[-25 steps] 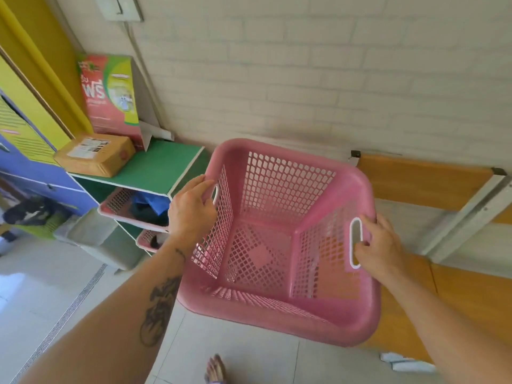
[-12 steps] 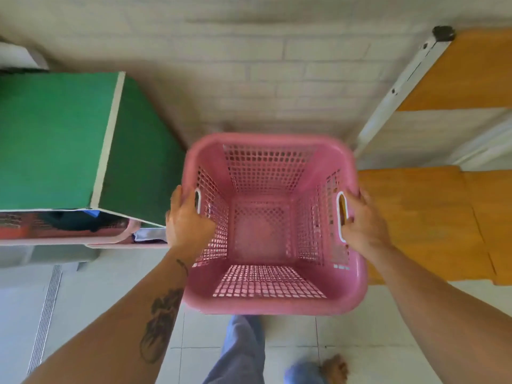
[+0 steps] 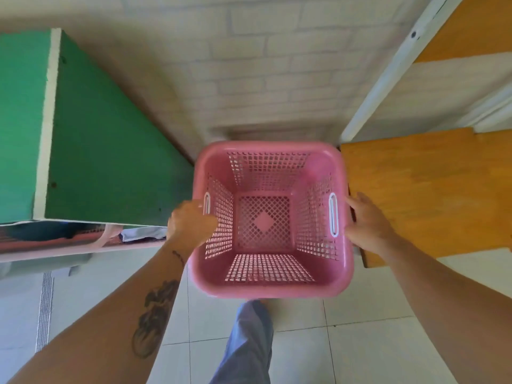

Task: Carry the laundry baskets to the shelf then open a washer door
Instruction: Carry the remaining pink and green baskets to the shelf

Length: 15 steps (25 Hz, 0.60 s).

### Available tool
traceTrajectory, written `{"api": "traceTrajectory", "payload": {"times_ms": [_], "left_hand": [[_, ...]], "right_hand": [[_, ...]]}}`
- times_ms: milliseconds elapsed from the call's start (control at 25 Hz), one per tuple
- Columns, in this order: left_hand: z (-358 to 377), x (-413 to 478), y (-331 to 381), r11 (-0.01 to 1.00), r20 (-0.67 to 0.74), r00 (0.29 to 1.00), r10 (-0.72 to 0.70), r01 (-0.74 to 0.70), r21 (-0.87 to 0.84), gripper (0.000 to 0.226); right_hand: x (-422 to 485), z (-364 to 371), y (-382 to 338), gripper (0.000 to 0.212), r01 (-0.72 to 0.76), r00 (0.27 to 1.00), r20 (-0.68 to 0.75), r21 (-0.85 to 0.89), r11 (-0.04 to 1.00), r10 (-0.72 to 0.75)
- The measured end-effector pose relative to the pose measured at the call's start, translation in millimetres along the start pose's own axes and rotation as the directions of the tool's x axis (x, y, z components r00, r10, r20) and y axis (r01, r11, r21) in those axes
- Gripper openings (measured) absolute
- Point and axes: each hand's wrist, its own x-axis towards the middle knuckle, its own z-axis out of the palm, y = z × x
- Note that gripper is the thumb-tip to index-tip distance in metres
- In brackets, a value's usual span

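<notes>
**Hands:** your right hand (image 3: pixel 367 223) lies spread against the outer rim of the pink basket (image 3: pixel 266 289), beside its white-edged handle slot (image 3: pixel 333 214) and no longer through it. Your left hand (image 3: pixel 191 225) sits bent at the opposite slot (whether it grips cannot be told).

**Change:** the pink basket has sunk from carrying height to the tiled floor (image 3: pixel 360 342), or just above it, between the green shelf (image 3: pixel 110 134) and the orange wooden board (image 3: pixel 429 195). This carry looks nearly finished.

**Basket:** moulded plastic, square, rounded rim, lattice walls and base, empty.

Basket (image 3: pixel 273 290) between shelf (image 3: pixel 105 151) at left and bench (image 3: pixel 432 195) at right
</notes>
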Motion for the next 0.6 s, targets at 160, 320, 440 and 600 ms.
{"api": "traceTrajectory", "payload": {"times_ms": [160, 320, 440, 600], "left_hand": [[-17, -43, 37, 0.993, -0.06, 0.996, 0.064, -0.069, -0.094, 0.05], [-31, -116, 99, 0.952, -0.134, 0.953, 0.272, -0.286, -0.104, 0.047], [-33, -182, 148, 0.9, -0.104, 0.902, 0.419, -0.428, -0.087, 0.043], [-9, -302, 227, 0.784, -0.116, 0.781, 0.614, -0.62, -0.02, 0.041]], "right_hand": [[-55, -41, 17, 0.067, -0.004, 0.997, -0.082, 0.034, 0.999, 0.007], [-126, -96, 49, 0.058, 0.037, 0.978, -0.206, 0.078, 0.996, -0.021], [-187, -133, 88, 0.056, 0.056, 0.957, -0.288, 0.101, 0.993, -0.025], [-297, -178, 173, 0.05, 0.081, 0.895, -0.446, 0.157, 0.984, -0.002]]}}
